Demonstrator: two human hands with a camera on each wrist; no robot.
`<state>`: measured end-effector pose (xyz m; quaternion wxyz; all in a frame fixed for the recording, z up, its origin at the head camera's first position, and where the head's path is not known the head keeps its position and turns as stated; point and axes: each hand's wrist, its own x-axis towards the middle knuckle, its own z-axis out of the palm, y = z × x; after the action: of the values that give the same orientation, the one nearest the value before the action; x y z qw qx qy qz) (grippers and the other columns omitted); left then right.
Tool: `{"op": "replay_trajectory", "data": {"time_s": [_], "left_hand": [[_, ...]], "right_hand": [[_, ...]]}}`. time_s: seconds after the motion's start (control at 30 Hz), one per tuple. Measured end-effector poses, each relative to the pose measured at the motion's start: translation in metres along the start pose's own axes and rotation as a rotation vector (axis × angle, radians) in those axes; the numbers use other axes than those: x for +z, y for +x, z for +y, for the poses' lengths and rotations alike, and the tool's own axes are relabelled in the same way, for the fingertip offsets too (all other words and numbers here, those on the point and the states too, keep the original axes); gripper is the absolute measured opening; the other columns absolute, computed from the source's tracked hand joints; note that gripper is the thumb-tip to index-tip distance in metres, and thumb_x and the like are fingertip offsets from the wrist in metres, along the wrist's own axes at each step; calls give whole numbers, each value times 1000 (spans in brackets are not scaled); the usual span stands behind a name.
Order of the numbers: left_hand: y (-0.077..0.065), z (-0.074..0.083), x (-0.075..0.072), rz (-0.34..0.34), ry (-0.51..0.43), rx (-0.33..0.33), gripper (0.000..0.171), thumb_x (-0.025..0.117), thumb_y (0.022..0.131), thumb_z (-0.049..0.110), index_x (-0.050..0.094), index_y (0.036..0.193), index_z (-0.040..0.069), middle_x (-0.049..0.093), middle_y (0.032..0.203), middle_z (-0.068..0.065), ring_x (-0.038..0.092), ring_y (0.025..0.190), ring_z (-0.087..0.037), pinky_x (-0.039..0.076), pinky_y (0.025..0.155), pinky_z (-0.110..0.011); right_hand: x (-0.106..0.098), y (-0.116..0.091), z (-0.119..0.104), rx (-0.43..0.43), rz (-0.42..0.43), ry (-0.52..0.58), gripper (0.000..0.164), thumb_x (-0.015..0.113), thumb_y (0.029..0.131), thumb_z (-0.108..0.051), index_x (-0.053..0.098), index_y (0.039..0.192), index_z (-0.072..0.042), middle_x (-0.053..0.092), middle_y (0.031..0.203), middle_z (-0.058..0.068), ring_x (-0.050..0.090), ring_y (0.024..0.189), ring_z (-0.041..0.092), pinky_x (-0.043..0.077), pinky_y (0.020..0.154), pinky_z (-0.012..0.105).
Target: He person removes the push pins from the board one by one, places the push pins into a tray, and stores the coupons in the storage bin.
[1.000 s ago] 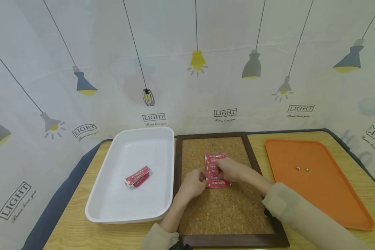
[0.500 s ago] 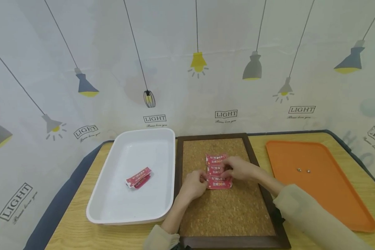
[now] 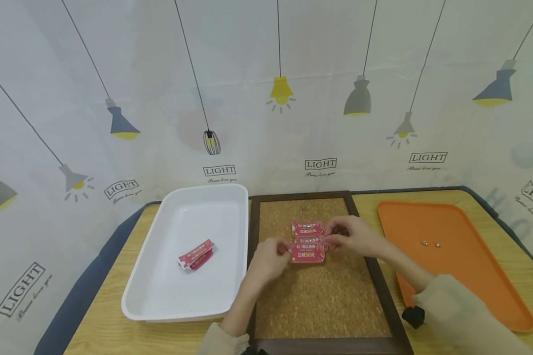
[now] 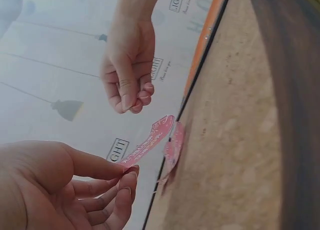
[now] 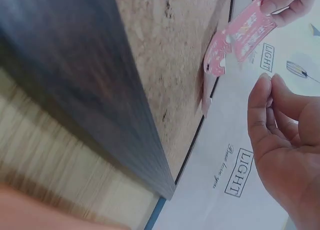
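Note:
Between its thumb and fingertips my left hand [image 3: 268,261] pinches a red-and-white coupon [image 3: 308,255] by its left end, lifted off the cork board [image 3: 320,305]. The left wrist view has this coupon [image 4: 150,142] in the air. Behind it lie two similar coupons, an upper one [image 3: 301,229] and a middle one [image 3: 299,240] partly covered by the held one. A small shiny pin head shows on each of these two. My right hand [image 3: 357,236] is at the held coupon's right side, apart from it in the wrist views; its fingers are loosely bent, thumb and index tips together, nothing visible between them.
Left of the board stands a white tray [image 3: 155,291] with a folded-looking pair of red coupons [image 3: 197,255] in it. An orange tray [image 3: 453,276] on the right bears two small shiny pins [image 3: 431,244]. A dark wooden frame [image 3: 333,345] edges the board.
My right hand has come off the middle coupon, uncovering its pin, and moved right. My left hand has lifted the lowest coupon slightly; it now overlaps the middle one.

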<state>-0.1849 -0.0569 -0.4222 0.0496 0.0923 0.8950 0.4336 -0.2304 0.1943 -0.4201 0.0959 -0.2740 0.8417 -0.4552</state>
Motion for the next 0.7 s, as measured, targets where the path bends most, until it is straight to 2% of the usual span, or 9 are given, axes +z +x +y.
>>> {"op": "replay_trajectory", "data": {"time_s": [0.13, 0.37, 0.6, 0.7], "left_hand": [[-4, 5, -10, 16, -21, 24, 14, 65, 94, 6, 70, 104, -3, 69, 85, -6, 65, 69, -15, 53, 60, -31], [-7, 4, -28, 47, -20, 71, 14, 65, 94, 6, 70, 105, -2, 69, 87, -7, 66, 75, -17, 53, 63, -30], [-11, -5, -47, 44, -121, 40, 16, 63, 95, 3, 67, 108, -6, 68, 86, -10, 71, 78, -31, 56, 62, -31], [-13, -10, -55, 54, -169, 26, 17, 62, 95, 1, 66, 108, -7, 67, 85, -12, 71, 78, -33, 58, 65, -36]], "right_hand": [[-7, -7, 1, -12, 11, 14, 6, 63, 99, -7, 63, 98, -1, 65, 86, 18, 65, 77, 38, 58, 68, 43], [-21, -20, 7, 15, 57, -4, 5, 63, 99, -6, 62, 98, -1, 66, 86, 13, 66, 78, 35, 58, 69, 41], [-36, -33, 12, 72, 102, 37, 7, 63, 99, -4, 62, 100, 2, 66, 92, 20, 68, 79, 29, 59, 71, 40], [-42, -38, 15, 65, 123, 35, 6, 63, 98, -2, 62, 100, 4, 66, 90, 17, 68, 77, 24, 58, 70, 40]]}}
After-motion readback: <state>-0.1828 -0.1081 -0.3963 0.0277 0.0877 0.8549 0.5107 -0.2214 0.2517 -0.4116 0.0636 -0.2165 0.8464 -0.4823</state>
